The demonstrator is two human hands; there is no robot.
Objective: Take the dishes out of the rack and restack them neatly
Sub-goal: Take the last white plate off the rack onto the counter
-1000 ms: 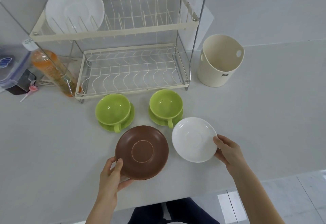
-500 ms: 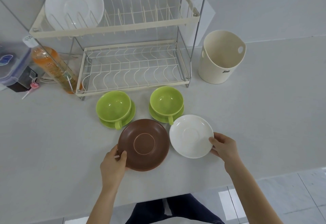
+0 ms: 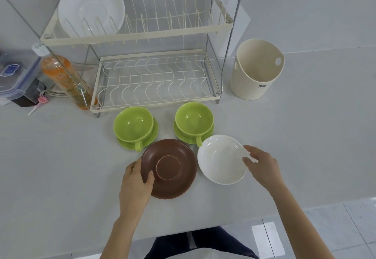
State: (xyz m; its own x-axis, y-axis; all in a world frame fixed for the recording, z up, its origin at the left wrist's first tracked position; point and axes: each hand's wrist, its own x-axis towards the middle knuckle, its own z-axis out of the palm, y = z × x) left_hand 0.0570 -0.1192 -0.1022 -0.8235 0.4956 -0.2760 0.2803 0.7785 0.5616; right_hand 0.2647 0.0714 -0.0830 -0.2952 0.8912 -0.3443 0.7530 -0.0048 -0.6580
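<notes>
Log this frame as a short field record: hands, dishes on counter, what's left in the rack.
left hand: grips near-left rim of brown saucer, thumb on top
right hand: fingers at right rim of white saucer, loosely spread; firm grip cannot be told
white saucer state: tilted, right edge raised
counter: two green cups, each on a green saucer, behind the brown and white saucers
rack top tier: one white plate upright at left
rack lower tier: no dishes
beside rack: cream holder on right, orange bottle on left
</notes>
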